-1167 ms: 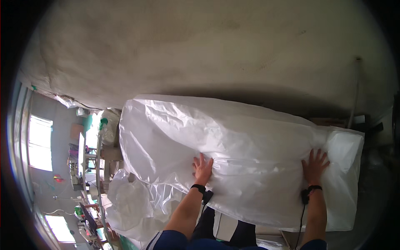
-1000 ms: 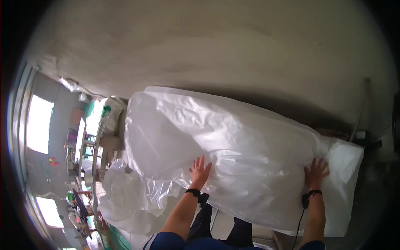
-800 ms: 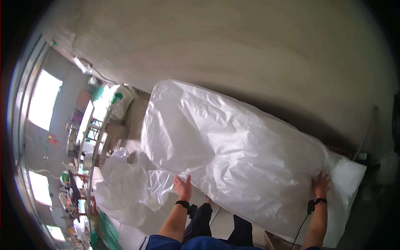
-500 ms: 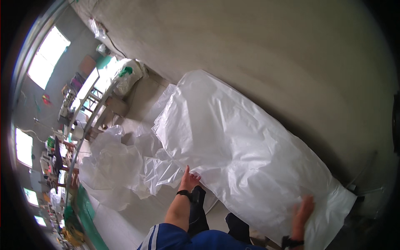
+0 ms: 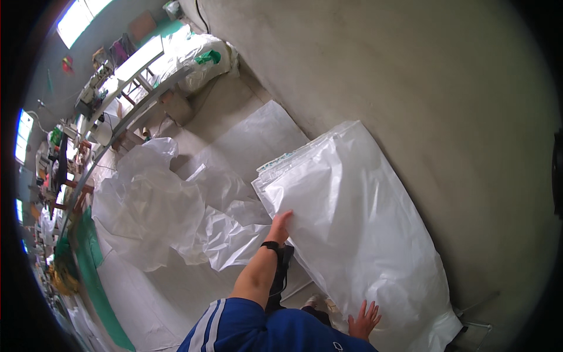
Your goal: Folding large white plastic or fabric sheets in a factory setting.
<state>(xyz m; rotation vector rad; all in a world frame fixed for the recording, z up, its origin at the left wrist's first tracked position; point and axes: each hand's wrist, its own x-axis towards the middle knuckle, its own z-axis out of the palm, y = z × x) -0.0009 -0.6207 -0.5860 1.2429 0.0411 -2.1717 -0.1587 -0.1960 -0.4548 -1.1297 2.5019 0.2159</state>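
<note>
A long white plastic-covered bundle [image 5: 352, 211] lies in front of me beside the wall. Several stacked layers show along its far short edge, some with a pale green tint. My left hand [image 5: 281, 227] is at the bundle's near left edge, thumb on top of the plastic and the other fingers mostly hidden, closed on that edge. Lower down on the right, my right hand [image 5: 365, 320] rests on the plastic with its fingers spread. Crumpled clear plastic [image 5: 152, 205] is heaped left of my left hand.
A bare grey wall [image 5: 457, 129] runs along the bundle's right side. A flat translucent sheet [image 5: 258, 138] covers floor beyond it. Far left stand a long work table [image 5: 138, 58] and machines, with green sheeting [image 5: 105, 293] below. A thin pipe [image 5: 478, 324] is at lower right.
The bundle's far end has come down and turned right, showing its layered edge and the sheet beyond. My left hand has closed on the edge; my right hand has moved left and lies spread.
</note>
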